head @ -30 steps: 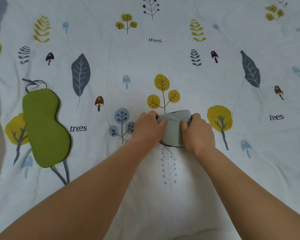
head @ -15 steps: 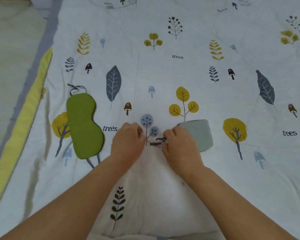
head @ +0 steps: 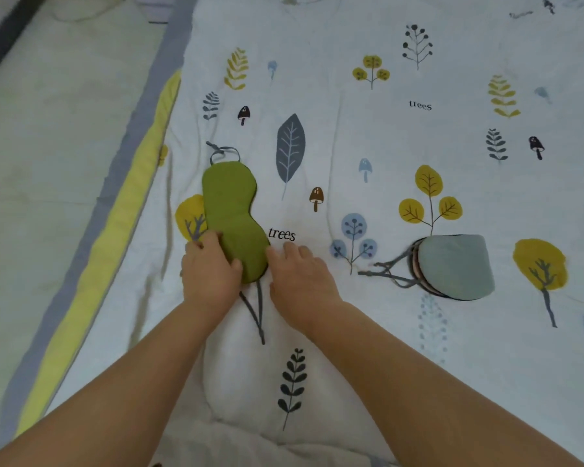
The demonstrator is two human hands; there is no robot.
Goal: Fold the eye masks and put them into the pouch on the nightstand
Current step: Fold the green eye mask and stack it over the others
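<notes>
A green eye mask lies flat and unfolded on the printed bedsheet, its grey strap showing at the far end and below its near end. My left hand rests on the mask's near left edge, thumb on top of the fabric. My right hand touches the mask's near right edge, fingers spread on the sheet. A grey-blue eye mask lies folded in half to the right, its strap trailing out to the left. Neither pouch nor nightstand is in view.
The white bedsheet with leaf and mushroom prints covers most of the view. Its yellow and grey border runs diagonally at the left, with pale floor beyond.
Both hands let go of the folded grey-blue mask and its strap, then moved left to the green mask. The view shifted left, bringing the bed's edge and floor into sight.
</notes>
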